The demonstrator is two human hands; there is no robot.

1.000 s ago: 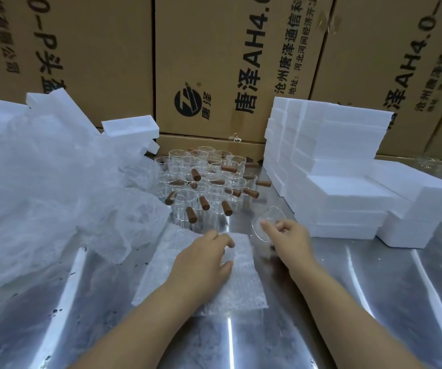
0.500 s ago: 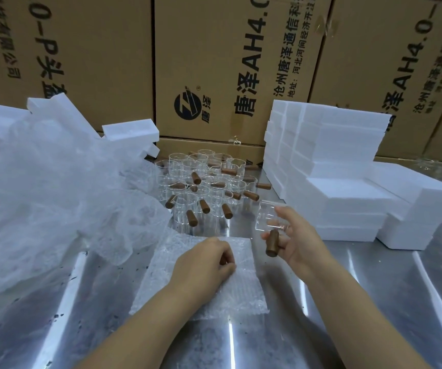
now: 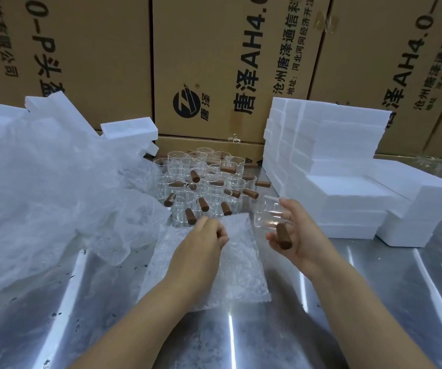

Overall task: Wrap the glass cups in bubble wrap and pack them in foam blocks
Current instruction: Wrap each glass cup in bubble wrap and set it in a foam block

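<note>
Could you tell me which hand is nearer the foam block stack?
Right. The right hand, holding a glass cup, is left of the foam block stack; the left hand is farther left, on the bubble wrap.

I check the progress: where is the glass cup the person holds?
The glass cup is right of centre in the head view, in the right hand, between the bubble wrap sheet and the foam blocks.
</note>
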